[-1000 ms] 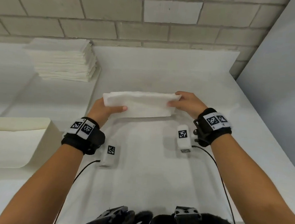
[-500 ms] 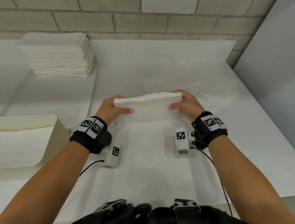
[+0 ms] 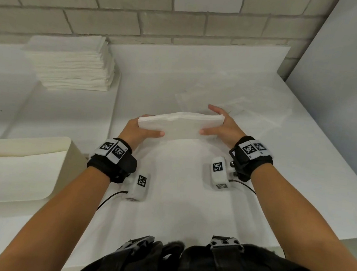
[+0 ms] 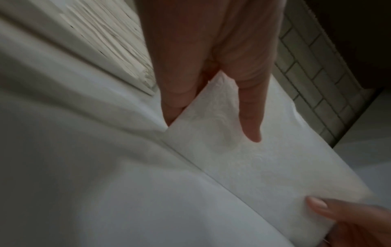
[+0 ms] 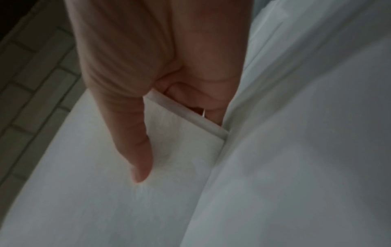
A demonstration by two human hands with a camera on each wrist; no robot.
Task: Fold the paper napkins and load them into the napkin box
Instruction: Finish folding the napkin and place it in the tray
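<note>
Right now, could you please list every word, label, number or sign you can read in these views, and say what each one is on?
No readable words, brands or numbers appear in any view.
Black-and-white square code markers, patterns and not text: on the left wristband, the right wristband, and the two white wrist camera modules.
The held napkin, napkin stack and napkin box are plain.
</note>
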